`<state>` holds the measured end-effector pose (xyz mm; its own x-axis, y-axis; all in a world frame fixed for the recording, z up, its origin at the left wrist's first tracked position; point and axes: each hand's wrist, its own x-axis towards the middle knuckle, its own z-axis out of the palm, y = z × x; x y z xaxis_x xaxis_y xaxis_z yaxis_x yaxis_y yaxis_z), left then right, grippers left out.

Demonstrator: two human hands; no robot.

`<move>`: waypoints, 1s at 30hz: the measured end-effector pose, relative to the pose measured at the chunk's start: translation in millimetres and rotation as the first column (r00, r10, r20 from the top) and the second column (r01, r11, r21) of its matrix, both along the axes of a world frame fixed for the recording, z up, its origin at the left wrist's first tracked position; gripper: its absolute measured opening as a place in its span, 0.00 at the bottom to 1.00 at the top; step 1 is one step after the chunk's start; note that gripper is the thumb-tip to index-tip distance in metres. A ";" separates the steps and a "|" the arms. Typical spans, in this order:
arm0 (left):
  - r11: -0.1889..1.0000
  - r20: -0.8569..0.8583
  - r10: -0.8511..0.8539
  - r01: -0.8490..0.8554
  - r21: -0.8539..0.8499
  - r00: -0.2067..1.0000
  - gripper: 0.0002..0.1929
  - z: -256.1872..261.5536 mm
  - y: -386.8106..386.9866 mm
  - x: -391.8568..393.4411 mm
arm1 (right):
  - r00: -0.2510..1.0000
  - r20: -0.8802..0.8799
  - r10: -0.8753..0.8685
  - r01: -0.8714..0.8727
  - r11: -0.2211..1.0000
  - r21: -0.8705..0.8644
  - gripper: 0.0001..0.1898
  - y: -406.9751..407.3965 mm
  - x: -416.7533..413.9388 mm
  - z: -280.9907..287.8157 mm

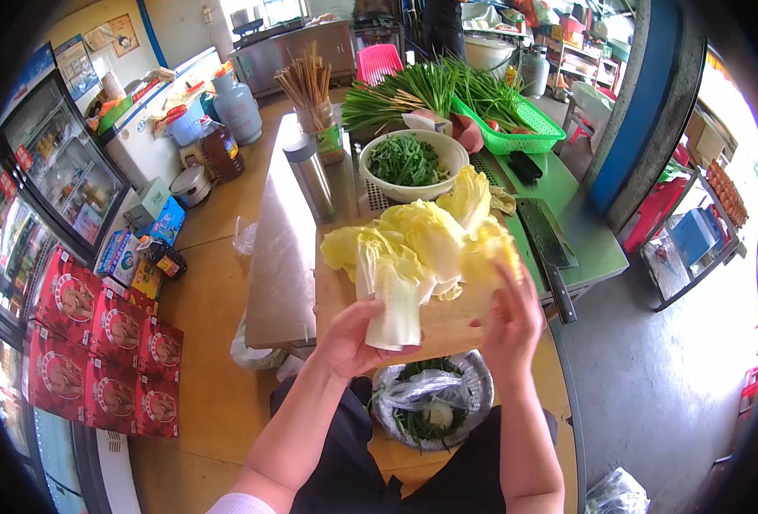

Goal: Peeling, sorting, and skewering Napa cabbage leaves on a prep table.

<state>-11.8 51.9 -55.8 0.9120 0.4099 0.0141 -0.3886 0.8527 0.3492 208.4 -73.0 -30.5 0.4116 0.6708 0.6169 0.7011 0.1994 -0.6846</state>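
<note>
My left hand [346,340] grips the white base of a napa cabbage leaf [398,315] over the front of a wooden cutting board [456,327]. At the board's right side my right hand [514,315] is raised, its fingers against a motion-blurred yellow cabbage leaf [489,254]; whether they grip it cannot be told. Between and beyond my hands, a pile of yellow napa cabbage leaves [427,234] lies on the board. To the right rests a cleaver [546,241] with a black handle. Behind the pile stands a white bowl [414,189] of chopped greens [404,159].
Below the board, a lined waste basket [481,385] holds green scraps between my knees. A steel flask [311,180] and a jar of skewers [318,119] stand at the left. Farther back are green stalks [411,96] and a green plastic basket [533,141]. A blue pillar [632,109] rises right.
</note>
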 end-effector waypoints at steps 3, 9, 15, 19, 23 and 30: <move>0.966 -0.229 0.133 -0.074 0.248 0.964 0.31 10.0 -11.5 5.2 | 0.933 0.348 0.091 -0.093 0.996 -0.010 0.31 1.2 -23.3 5.7; 0.935 -0.274 0.183 -0.081 0.344 0.944 0.31 6.8 -9.3 2.2 | 0.929 0.035 0.369 -0.360 0.920 -0.151 0.26 -3.6 -30.5 28.5; 0.913 -0.224 0.031 0.063 0.403 0.974 0.32 8.6 -1.4 -1.9 | 0.998 -0.024 0.052 -0.051 0.999 0.013 0.14 0.5 -5.8 4.8; 0.969 0.013 -0.010 0.007 0.248 1.000 0.34 -1.4 20.6 -24.6 | 0.765 -0.638 0.086 -0.017 0.993 0.115 0.15 10.4 10.7 -9.6; 0.887 0.075 0.412 -0.419 0.195 0.908 0.32 21.8 38.9 -55.4 | 0.758 -0.651 0.030 0.070 0.989 0.127 0.15 11.5 -10.9 1.2; 0.457 -0.308 0.886 -0.533 0.712 0.347 0.30 13.7 73.3 -80.6 | 0.979 0.036 0.200 -0.202 0.977 0.074 0.25 31.3 -94.7 -28.9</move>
